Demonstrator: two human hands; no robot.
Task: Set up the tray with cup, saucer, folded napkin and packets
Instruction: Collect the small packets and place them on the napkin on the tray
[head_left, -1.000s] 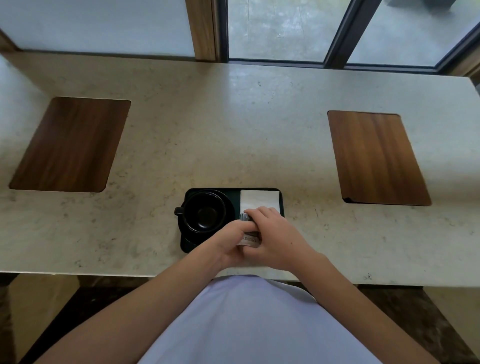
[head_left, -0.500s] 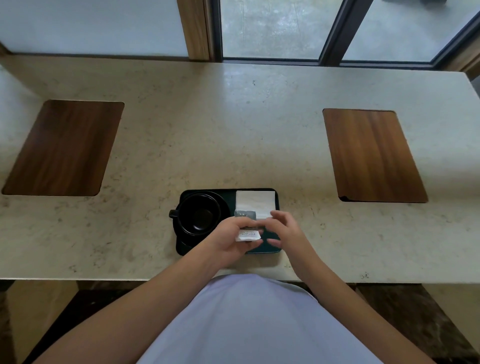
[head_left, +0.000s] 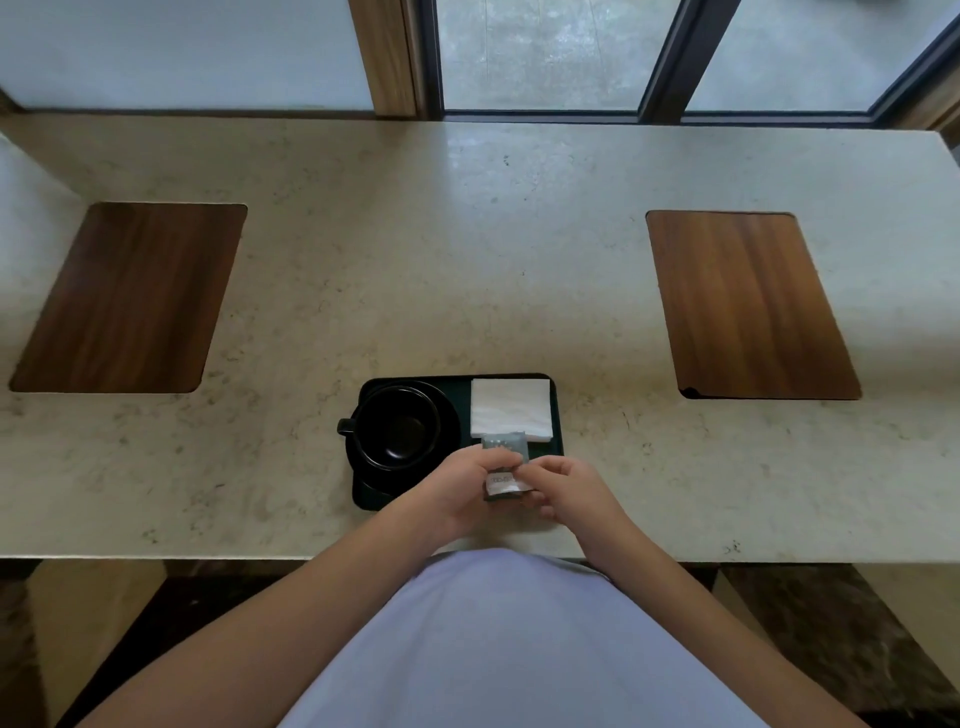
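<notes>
Change: since half a second ago the right hand (head_left: 574, 491) has closed in on the packets (head_left: 503, 470); its fingertips now meet them, where a gap showed before. Left hand (head_left: 462, 488) has stayed on them.
Left hand: lower centre of the frame, fingers curled round the left side of the packets, gripping them.
Right hand: just right of the packets, thumb and forefinger pinching their right edge, other fingers curled below.
Packets: a small stack, grey one on top toward the napkin, white printed one below; held over the near right part of the tray. Whether they touch the tray cannot be told.
Tray (head_left: 558, 415): dark, rectangular, at the near edge of the desk (head_left: 467, 249), centre of the frame.
Tray contents, left: black cup (head_left: 397, 426) upright on a black saucer (head_left: 447, 415), handle pointing left past the tray's edge.
Tray contents, right: white folded napkin (head_left: 511, 408) lying flat in the far right corner, beside the saucer.
Desk: pale stone, with a wooden inset (head_left: 130, 296) at left and another wooden panel (head_left: 748, 304) at right, both well apart from the tray.
Background: window frames (head_left: 657, 57) along the top.
</notes>
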